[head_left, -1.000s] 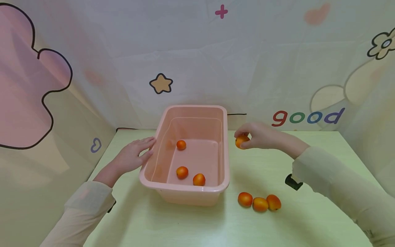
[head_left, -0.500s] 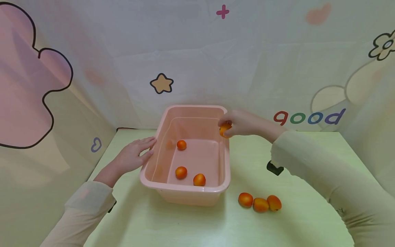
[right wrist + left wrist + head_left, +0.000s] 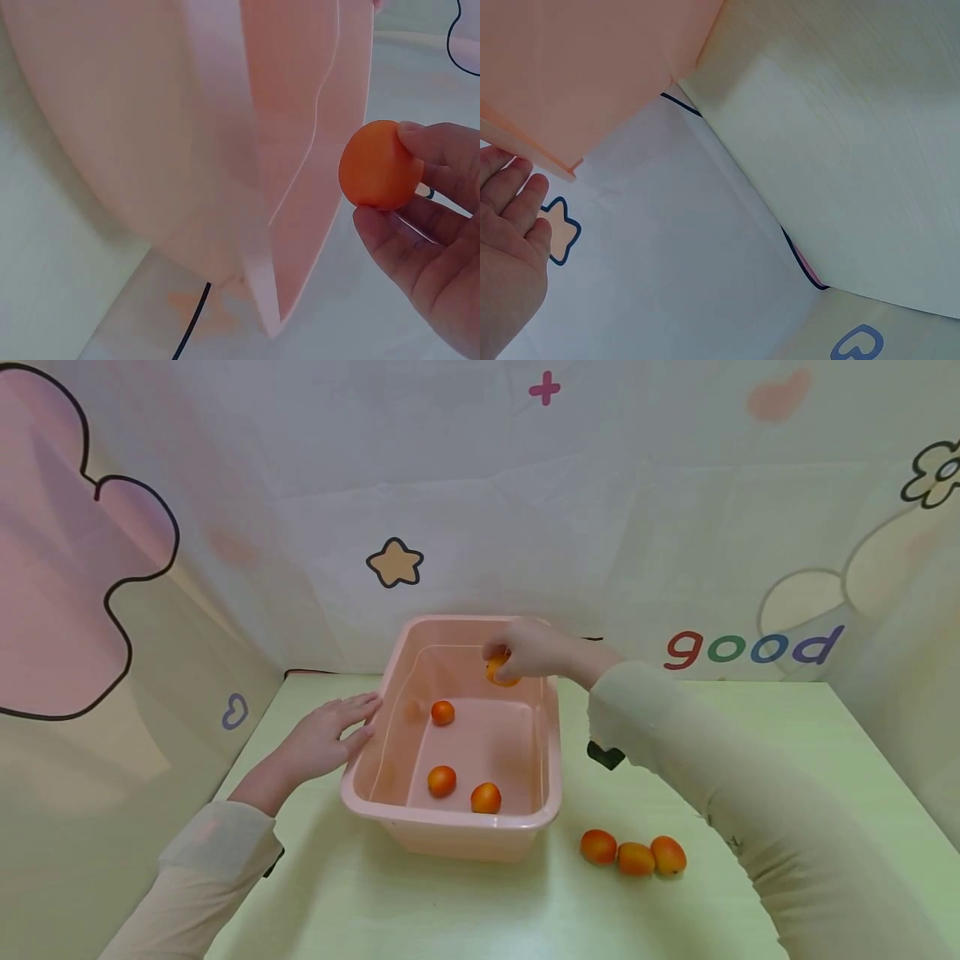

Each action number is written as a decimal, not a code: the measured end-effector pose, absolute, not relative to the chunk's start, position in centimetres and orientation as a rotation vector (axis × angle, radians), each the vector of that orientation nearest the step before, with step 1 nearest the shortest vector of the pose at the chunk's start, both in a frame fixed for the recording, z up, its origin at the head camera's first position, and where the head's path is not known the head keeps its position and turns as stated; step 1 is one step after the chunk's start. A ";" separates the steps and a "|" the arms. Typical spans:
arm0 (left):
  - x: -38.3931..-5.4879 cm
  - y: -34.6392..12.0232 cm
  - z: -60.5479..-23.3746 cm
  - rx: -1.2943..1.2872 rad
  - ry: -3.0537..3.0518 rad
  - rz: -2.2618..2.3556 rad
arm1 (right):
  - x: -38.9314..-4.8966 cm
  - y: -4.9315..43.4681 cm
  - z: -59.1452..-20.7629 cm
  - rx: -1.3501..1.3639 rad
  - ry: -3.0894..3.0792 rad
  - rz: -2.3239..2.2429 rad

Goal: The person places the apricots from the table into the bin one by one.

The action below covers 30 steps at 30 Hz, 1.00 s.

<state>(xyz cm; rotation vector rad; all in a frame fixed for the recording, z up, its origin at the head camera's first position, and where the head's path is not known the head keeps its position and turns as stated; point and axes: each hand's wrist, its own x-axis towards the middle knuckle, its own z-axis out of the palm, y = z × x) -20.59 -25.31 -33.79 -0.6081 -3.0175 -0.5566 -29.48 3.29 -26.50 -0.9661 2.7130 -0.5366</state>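
Observation:
My right hand (image 3: pixel 528 647) pinches a smooth, oval orange fruit (image 3: pixel 381 165) between thumb and fingertips. It hangs over the back right part of a pink plastic tub (image 3: pixel 450 821), above the floor of the tub. Inside the tub lie three orange-red fruits: one near the left wall (image 3: pixel 442 712), one at the front left (image 3: pixel 442 782) and one at the front (image 3: pixel 486 797). My left hand (image 3: pixel 322 739) rests on the tub's left rim with fingers nearly straight; the left wrist view has its fingertips (image 3: pixel 536 184) right at the rim.
Several more things are near: three orange-red fruits (image 3: pixel 636 859) sit in a row on the pale green table (image 3: pixel 480 914), right of the tub's front. A printed cloth (image 3: pixel 480 527) with a star and the word "good" hangs close behind the tub.
My right hand has moved left with the orange fruit, from beside the tub across its right rim to over the inside. The left hand has stayed on the rim.

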 end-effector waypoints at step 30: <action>-20.5 -25.2 -33.8 -0.611 -3.014 -0.565 | -29.6 -2.9 -31.0 -0.615 2.576 -0.740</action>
